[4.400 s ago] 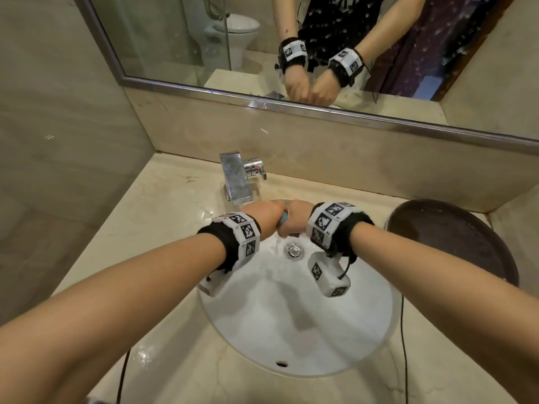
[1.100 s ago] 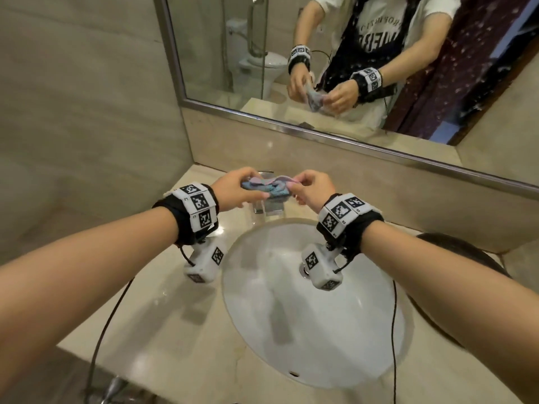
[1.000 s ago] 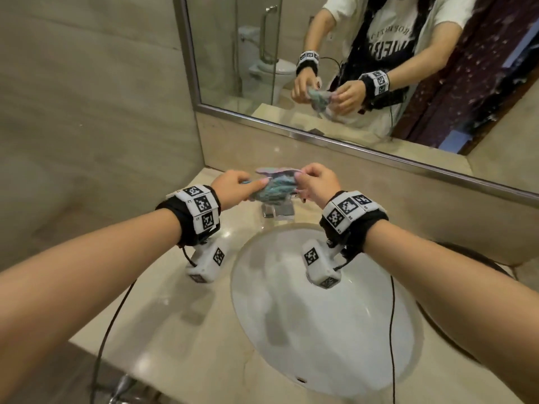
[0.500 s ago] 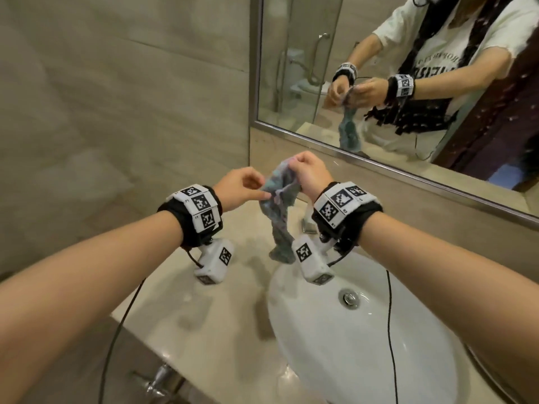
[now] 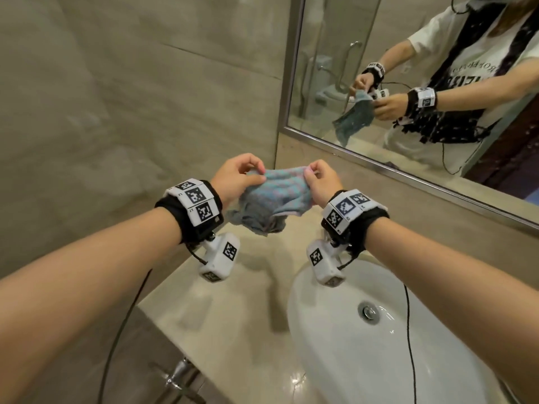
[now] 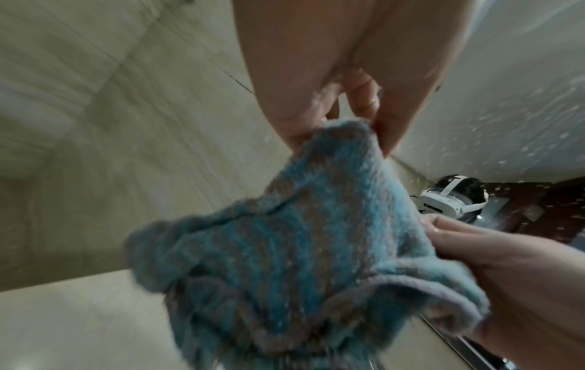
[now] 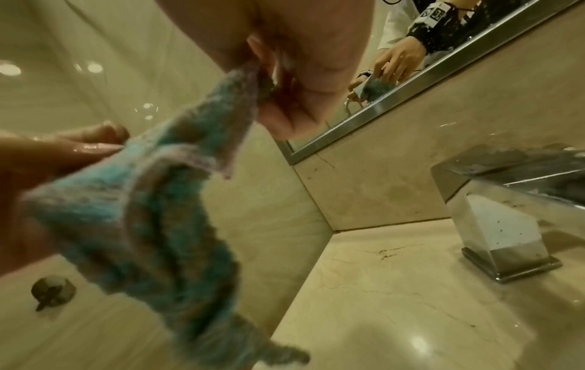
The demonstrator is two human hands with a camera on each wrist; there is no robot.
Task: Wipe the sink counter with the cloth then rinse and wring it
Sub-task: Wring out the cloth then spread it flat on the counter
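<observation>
A blue, pink-striped fluffy cloth hangs spread between both hands, above the left part of the beige counter. My left hand pinches its upper left edge; in the left wrist view the thumb and fingers clamp the cloth. My right hand pinches the upper right edge, and the right wrist view shows the cloth caught in that pinch. The lower part sags in folds. The white sink basin lies below and to the right.
A chrome faucet stands on the counter by the back wall. The mirror runs along the back and reflects the person and cloth. A tiled wall closes the left side. A metal fitting pokes out below the counter's front edge.
The cloth went from a wrung twist over the basin to hanging from the right hand, and now both hands spread it open. The view has swung left, toward the counter corner.
</observation>
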